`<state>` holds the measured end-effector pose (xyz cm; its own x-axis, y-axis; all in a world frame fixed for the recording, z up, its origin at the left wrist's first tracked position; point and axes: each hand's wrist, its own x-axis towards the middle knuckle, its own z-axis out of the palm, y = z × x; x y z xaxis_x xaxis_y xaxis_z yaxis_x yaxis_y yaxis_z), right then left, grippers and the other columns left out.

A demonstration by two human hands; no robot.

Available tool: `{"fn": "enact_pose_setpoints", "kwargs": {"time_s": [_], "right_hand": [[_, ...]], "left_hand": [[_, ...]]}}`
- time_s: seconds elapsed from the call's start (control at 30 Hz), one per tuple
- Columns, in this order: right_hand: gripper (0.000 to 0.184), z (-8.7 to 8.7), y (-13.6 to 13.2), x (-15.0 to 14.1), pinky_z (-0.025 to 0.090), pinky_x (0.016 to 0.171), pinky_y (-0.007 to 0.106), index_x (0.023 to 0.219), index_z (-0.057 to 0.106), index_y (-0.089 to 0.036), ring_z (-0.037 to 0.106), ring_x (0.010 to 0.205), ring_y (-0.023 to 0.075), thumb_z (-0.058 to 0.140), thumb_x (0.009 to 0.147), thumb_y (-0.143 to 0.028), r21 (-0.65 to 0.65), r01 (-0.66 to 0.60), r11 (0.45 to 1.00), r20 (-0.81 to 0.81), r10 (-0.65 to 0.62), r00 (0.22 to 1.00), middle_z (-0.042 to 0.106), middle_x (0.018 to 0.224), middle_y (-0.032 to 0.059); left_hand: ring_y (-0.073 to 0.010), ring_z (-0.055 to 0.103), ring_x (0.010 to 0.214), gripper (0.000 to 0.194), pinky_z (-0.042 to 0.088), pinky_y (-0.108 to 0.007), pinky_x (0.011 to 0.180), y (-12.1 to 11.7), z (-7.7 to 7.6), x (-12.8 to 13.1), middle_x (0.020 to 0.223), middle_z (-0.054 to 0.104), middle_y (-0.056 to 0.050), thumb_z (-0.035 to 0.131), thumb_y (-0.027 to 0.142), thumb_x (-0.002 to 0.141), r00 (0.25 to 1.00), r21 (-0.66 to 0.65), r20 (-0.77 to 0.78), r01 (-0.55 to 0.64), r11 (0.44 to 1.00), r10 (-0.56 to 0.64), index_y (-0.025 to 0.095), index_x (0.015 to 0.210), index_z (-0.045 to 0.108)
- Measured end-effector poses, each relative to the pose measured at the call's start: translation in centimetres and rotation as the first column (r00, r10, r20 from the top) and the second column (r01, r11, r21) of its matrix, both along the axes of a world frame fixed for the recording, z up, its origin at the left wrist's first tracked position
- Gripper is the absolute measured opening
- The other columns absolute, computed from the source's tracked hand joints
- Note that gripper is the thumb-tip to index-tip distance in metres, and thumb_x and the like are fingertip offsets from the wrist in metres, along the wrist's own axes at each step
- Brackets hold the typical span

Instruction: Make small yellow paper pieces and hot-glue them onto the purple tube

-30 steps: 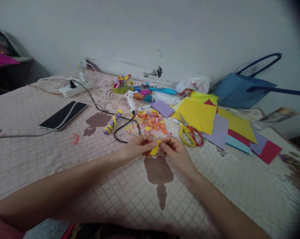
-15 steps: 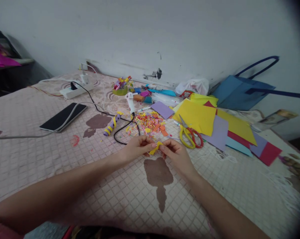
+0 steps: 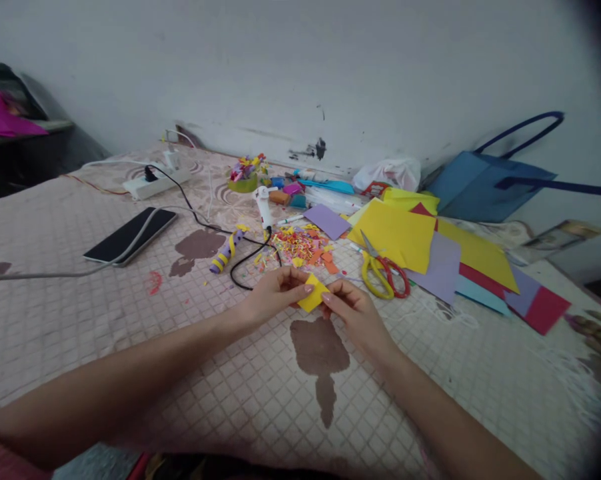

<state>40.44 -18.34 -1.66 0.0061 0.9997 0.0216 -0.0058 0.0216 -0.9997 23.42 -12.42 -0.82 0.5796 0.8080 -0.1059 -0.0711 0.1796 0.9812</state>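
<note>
1. Black-screened device [image 3: 115,240] lies far to your left under a grey cable, apart from your forearm.
2. Purple roll [image 3: 225,253], wound with a yellow strip, lies further in; its wrapping looks done.
3. White glue gun [image 3: 263,210], by its shape, stands beyond; its black cord [image 3: 231,273] loops just beside your fingers, so that side seems tight.
4. Your left hand [image 3: 275,292] pinches, thumb against fingers, on one side of the held piece.
5. Yellow piece [image 3: 311,295], small and four-sided, sits between your hands above the patterned cloth [image 3: 270,400]. It seems cut already, but not fixed to anything. That cloth runs between your forearms to the near table edge, giving room towards you.
6. Your right hand [image 3: 359,311] pinches the opposite side, fingers nearly together.
7. Red-and-yellow-handled scissors [image 3: 378,275] lie just beyond that hand, limiting outward room; large yellow sheets [image 3: 400,233] beside them look mostly uncut.
</note>
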Motion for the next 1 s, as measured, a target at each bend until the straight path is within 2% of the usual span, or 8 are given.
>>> {"fn": "enact_pose_setpoints", "kwargs": {"time_s": [0.17, 0.4, 0.53, 0.63, 0.77, 0.9, 1.0], "right_hand": [[0.016, 0.25, 0.03, -0.34, 0.044, 0.059, 0.024, 0.088, 0.059, -0.02, 0.052, 0.065, 0.011, 0.067, 0.076, -0.029, -0.022, -0.047, 0.999, -0.131, 0.043, 0.99, 0.058, 0.083, -0.0001], [0.027, 0.2, 0.1, -0.17, 0.041, 0.056, 0.023, 0.102, 0.053, -0.024, 0.05, 0.06, 0.0105, 0.065, 0.077, -0.025, 0.025, -0.023, 0.999, -0.08, 0.025, 0.996, 0.055, 0.07, -0.0048], [0.037, 0.4, -0.06, -0.31, 0.041, 0.06, 0.023, 0.113, 0.049, -0.028, 0.049, 0.063, 0.0109, 0.062, 0.079, -0.022, 0.101, -0.034, 0.994, -0.027, 0.037, 0.999, 0.051, 0.068, -0.0062], [0.024, 0.39, -0.19, -0.36, 0.043, 0.061, 0.025, 0.105, 0.058, -0.026, 0.051, 0.068, 0.0118, 0.06, 0.081, -0.024, 0.13, -0.043, 0.991, 0.048, 0.037, 0.998, 0.055, 0.077, -0.0026], [0.012, 0.22, -0.2, -0.13, 0.044, 0.062, 0.025, 0.094, 0.062, -0.023, 0.053, 0.07, 0.0124, 0.058, 0.083, -0.026, 0.164, 0.06, 0.985, 0.095, -0.076, 0.993, 0.058, 0.085, 0.0002], [0.013, 0.23, -0.12, 0.06, 0.044, 0.062, 0.025, 0.096, 0.061, -0.024, 0.053, 0.068, 0.0112, 0.059, 0.083, -0.026, 0.177, 0.123, 0.976, 0.082, -0.14, 0.987, 0.057, 0.084, -0.0009], [0.014, 0.37, -0.1, -0.06, 0.045, 0.06, 0.024, 0.096, 0.061, -0.024, 0.053, 0.065, 0.0104, 0.06, 0.083, -0.026, 0.165, 0.121, 0.979, 0.062, -0.133, 0.989, 0.057, 0.083, -0.0016]], "left_hand": [[-0.0117, 0.059, 0.07, 0.035, 0.045, -0.025, 0.065, -0.08, -0.13, 0.0, 0.083, 0.063, -0.004, 0.074, 0.032, 0.067, 1.0, 0.006, -0.01, 0.025, 1.0, -0.025, 0.012, 0.091, 0.058], [-0.0123, 0.06, 0.077, 0.036, 0.046, -0.025, 0.069, -0.1, -0.24, 0.08, 0.089, 0.063, -0.004, 0.074, 0.026, 0.068, 0.98, -0.144, 0.183, -0.051, 0.988, 0.077, 0.015, 0.097, 0.056], [-0.0108, 0.059, 0.077, 0.036, 0.045, -0.023, 0.071, 0.01, -0.06, 0.05, 0.085, 0.062, -0.002, 0.077, 0.019, 0.065, 0.976, -0.111, 0.19, -0.088, 0.99, 0.108, 0.014, 0.095, 0.058], [-0.0107, 0.059, 0.076, 0.033, 0.046, -0.024, 0.071, -0.01, 0.25, 0.17, 0.086, 0.062, -0.002, 0.076, 0.022, 0.067, 0.97, -0.158, 0.204, -0.103, 0.982, 0.134, 0.014, 0.094, 0.058], [-0.0133, 0.06, 0.079, 0.034, 0.048, -0.027, 0.07, -0.17, 0.6, 0.25, 0.091, 0.063, -0.004, 0.072, 0.033, 0.072, 0.961, -0.246, 0.235, -0.087, 0.965, 0.147, 0.015, 0.096, 0.057], [-0.0131, 0.061, 0.073, 0.042, 0.047, -0.025, 0.064, -0.17, 0.39, 0.02, 0.083, 0.064, -0.003, 0.075, 0.028, 0.068, 0.982, -0.176, 0.175, -0.036, 0.984, 0.067, 0.015, 0.101, 0.054], [-0.0117, 0.06, 0.068, 0.041, 0.046, -0.024, 0.062, -0.02, 0.07, -0.12, 0.076, 0.063, -0.001, 0.074, 0.026, 0.068, 0.983, -0.105, 0.159, -0.074, 0.992, 0.091, 0.014, 0.101, 0.053]]}}
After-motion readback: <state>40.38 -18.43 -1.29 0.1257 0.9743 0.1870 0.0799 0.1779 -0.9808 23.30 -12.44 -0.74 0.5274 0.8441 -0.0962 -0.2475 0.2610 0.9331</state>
